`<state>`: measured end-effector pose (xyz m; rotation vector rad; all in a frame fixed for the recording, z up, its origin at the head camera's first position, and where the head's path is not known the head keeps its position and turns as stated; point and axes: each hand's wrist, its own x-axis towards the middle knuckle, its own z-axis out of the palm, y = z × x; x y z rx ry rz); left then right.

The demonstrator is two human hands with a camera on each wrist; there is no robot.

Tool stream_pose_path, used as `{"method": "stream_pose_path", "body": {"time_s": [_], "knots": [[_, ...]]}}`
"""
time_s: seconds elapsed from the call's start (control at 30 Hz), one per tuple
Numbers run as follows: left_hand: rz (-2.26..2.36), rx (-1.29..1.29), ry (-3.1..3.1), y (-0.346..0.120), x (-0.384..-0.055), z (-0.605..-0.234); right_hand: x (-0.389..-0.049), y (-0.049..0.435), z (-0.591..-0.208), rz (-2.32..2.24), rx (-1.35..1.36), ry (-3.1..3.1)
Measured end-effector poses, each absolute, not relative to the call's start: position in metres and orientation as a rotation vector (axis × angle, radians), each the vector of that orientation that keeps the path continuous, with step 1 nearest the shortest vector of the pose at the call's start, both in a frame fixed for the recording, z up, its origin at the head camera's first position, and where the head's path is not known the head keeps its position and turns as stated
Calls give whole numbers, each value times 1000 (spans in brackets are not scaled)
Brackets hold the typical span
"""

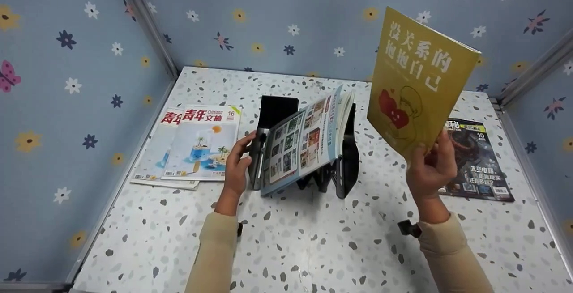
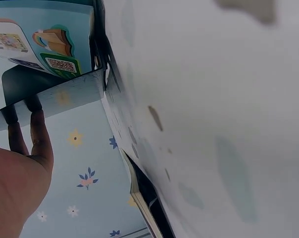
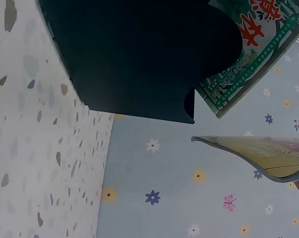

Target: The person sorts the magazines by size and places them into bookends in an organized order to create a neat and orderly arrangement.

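My right hand [image 1: 432, 167] pinches the lower corner of a thin yellow book [image 1: 414, 78], raised above the table at the right. Its cover carries white characters and a red heart drawing. Near the middle, my left hand [image 1: 237, 165] touches the left side panel of a black book stand [image 1: 278, 110]; in the left wrist view its fingers [image 2: 39, 136] extend against the glossy panel. Several magazines lean between the panels, the front one a light-blue magazine [image 1: 300, 138] tilted to the right. A green cover [image 3: 233, 74] with red characters shows behind the stand in the right wrist view.
Two overlapping white magazines [image 1: 201, 145] lie left of the stand. On the right lies a dark magazine [image 1: 481, 163], partly hidden by my right hand and the yellow book. Blue flower-patterned walls [image 1: 313, 24] border the speckled white table [image 1: 309, 239] at the back and sides.
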<state>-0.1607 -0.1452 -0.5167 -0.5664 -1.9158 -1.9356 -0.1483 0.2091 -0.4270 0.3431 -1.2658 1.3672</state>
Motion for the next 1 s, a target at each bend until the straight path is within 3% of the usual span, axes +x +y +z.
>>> {"method": "stream_pose_path", "body": {"time_s": [0.7,1.0], "knots": [[-1951,-524,-1921,-144,-162,-520,-164,146,-434,1292,568,-1275],[-1923,-565,-1905,-144,-162,-519,-166,125,-441,1644,634,-1138]]}}
